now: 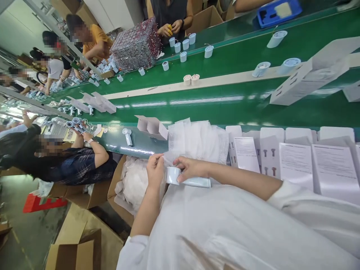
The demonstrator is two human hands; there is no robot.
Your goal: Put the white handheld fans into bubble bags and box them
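At far left, a cardboard box (pixel 73 255) is set on the floor, while a co-worker's plaid sleeve (pixel 81 168) is seen beside the green conveyor bench (pixel 225 108). Just beyond, an open cardboard carton (pixel 116 178) is packed with white foam bags (pixel 135 183). The foam sheet (pixel 170 157) is pinched at its edge between thumb and fingers of the left hand (pixel 154 170) — the hand is pressed together, not spread. The pale blue handheld device (pixel 191 180) is gripped by the right hand (pixel 191 168), its fingers curled over the round head, just off the bench edge. Further right, a loose pile of foam bags (pixel 197 140) lies on the bench — beside it, white cartons (pixel 298 135) are lined up open, with printed leaflets (pixel 334 161) standing in them.
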